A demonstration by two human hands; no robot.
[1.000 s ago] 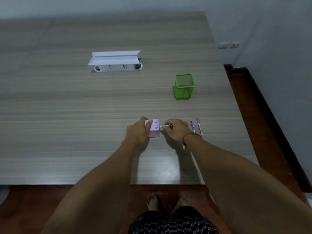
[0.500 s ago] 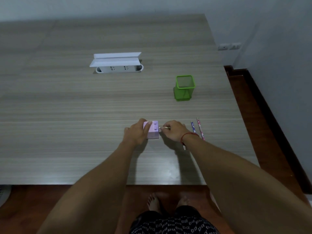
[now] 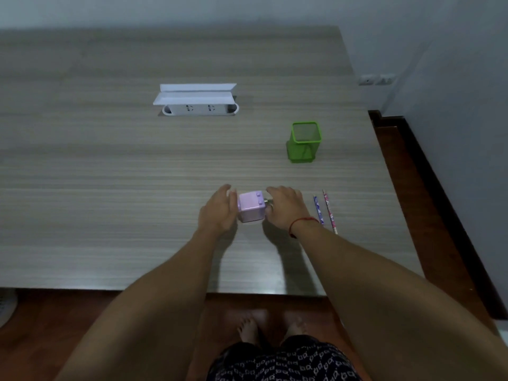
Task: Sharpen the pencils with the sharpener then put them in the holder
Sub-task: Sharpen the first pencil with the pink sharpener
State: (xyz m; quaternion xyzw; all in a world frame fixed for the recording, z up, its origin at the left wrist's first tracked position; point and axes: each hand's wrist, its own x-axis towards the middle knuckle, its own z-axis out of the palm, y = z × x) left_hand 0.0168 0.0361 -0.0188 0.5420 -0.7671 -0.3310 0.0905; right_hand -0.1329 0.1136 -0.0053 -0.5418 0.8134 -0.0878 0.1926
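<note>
From the head view, our left hand [image 3: 220, 210] cups the sharpener [image 3: 250, 207] loosely, fingers spread; our right hand [image 3: 284, 209] pinches something at its side, hidden. The holder [image 3: 303, 143] looks empty; two pencils [image 3: 324, 210] wait on the worktop [image 3: 110, 174]. A socket box [image 3: 196, 103] sits clear.

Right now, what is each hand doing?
Left hand: open, fingers spread beside the pink sharpener.
Right hand: closed at the sharpener's right side; what it grips is hidden.

The right hand [image 3: 286, 209] hides whatever its fingers [image 3: 270, 207] hold against the sharpener [image 3: 250, 207].
</note>
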